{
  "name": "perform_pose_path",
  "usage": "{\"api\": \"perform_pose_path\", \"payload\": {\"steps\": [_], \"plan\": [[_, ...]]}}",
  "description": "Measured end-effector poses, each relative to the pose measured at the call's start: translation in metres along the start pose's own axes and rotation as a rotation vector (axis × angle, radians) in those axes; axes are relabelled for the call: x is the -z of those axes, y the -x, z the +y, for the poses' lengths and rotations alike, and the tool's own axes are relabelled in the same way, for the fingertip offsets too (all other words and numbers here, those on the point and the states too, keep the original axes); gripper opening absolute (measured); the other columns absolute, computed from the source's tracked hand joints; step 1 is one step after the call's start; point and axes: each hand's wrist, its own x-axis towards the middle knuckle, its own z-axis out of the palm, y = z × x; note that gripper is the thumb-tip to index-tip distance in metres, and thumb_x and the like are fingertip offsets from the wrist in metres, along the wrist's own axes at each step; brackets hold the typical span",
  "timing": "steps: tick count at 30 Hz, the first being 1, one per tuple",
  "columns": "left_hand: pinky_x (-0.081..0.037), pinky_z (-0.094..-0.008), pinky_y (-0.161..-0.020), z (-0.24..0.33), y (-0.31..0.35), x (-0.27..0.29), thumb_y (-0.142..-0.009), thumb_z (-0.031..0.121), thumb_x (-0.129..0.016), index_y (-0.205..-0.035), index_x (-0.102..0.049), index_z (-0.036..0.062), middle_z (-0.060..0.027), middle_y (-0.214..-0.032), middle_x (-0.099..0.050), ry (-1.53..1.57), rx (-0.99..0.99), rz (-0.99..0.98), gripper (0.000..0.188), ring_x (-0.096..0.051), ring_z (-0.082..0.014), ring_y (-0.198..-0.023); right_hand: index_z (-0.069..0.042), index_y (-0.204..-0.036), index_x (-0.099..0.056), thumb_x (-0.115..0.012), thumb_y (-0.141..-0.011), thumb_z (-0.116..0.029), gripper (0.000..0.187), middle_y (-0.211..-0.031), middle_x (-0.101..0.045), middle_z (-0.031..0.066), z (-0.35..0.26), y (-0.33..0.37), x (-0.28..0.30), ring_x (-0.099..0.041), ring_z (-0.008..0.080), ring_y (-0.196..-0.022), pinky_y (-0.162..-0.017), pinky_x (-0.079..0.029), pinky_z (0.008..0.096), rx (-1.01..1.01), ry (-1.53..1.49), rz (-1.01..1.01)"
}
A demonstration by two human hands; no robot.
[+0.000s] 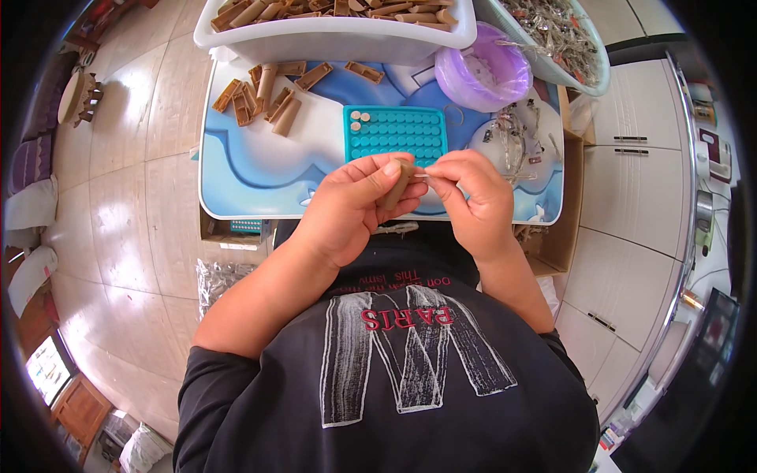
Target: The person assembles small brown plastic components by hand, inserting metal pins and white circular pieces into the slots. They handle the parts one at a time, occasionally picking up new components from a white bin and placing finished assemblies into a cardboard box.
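Note:
My left hand (341, 206) is closed around a brown tapered plastic piece (399, 188), held tilted above the table's near edge. At its upper end, my right hand (478, 195) pinches a small thin, pale or metallic part (421, 176); its exact kind is too small to make out. The fingertips of both hands nearly meet there. Just beyond them lies a turquoise tray (398, 130) with rows of round hollows, a few pale round discs (355, 116) sitting in its far-left corner. Several similar brown plastic pieces (285, 116) lie loose at the table's far left.
At the far edge stands a white bin (339, 41) heaped with brown pieces. A purple-lined bowl (516, 75) sits to its right, beside a pale basket (597, 55) of metal and wire parts. Thin wiry parts (509, 138) lie on the table's right side. White cabinets (631, 197) flank the right.

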Motion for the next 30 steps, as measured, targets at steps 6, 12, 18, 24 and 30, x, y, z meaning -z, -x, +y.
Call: {"api": "perform_pose_path", "payload": {"steps": [6, 12, 18, 24, 30], "plan": [[-0.049, -0.0322, -0.089, -0.009, -0.006, 0.005, -0.092, 0.021, -0.054, -0.112, -0.056, -0.0007, -0.0089, -0.1, -0.063, -0.177, -0.053, 0.063, 0.03, -0.062, -0.0176, -0.096, -0.004, -0.08, -0.059, -0.059, -0.067, -0.005, 0.013, -0.078, -0.057, 0.0067, -0.009, -0.002, 0.0, -0.056, 0.0256, -0.072, -0.062, -0.047, 0.0352, 0.186, 0.449, -0.152], [-0.048, -0.0314, -0.089, -0.006, -0.001, 0.0, -0.093, 0.023, -0.053, -0.112, -0.055, -0.0014, -0.0068, -0.096, -0.062, -0.195, 0.021, 0.111, 0.031, -0.061, -0.0158, -0.095, -0.005, -0.079, -0.058, -0.059, -0.068, -0.005, 0.012, -0.076, -0.052, 0.0056, -0.008, -0.003, 0.004, -0.055, 0.0248, -0.07, -0.06, -0.046, 0.0355, 0.204, 0.451, -0.184], [-0.048, -0.0314, -0.09, -0.003, -0.001, -0.003, -0.093, 0.022, -0.052, -0.113, -0.054, -0.001, -0.0091, -0.102, -0.062, -0.179, 0.025, 0.051, 0.03, -0.061, -0.0174, -0.097, -0.004, -0.081, -0.06, -0.061, -0.07, -0.004, 0.011, -0.078, -0.059, 0.0077, -0.007, -0.002, 0.005, -0.058, 0.0265, -0.072, -0.061, -0.047, 0.0354, 0.132, 0.382, -0.144], [-0.049, -0.032, -0.089, -0.004, -0.006, 0.008, -0.093, 0.018, -0.051, -0.114, -0.052, -0.0011, -0.0113, -0.106, -0.061, 0.007, 0.061, 0.0, 0.028, -0.061, -0.019, -0.095, -0.001, -0.087, -0.061, -0.064, -0.08, -0.001, 0.007, -0.08, -0.066, 0.01, -0.009, 0.002, 0.01, -0.063, 0.021, -0.07, -0.064, -0.05, 0.0291, -0.194, -0.018, 0.024], [-0.05, -0.0321, -0.088, -0.007, -0.009, 0.011, -0.093, 0.017, -0.05, -0.114, -0.052, -0.0012, -0.0111, -0.104, -0.061, 0.078, 0.069, -0.055, 0.028, -0.061, -0.0192, -0.093, 0.0, -0.089, -0.06, -0.063, -0.082, 0.0, 0.007, -0.083, -0.066, 0.0101, -0.003, 0.012, -0.013, -0.064, 0.0161, -0.073, -0.067, -0.05, 0.0274, -0.24, -0.236, 0.146]]}}
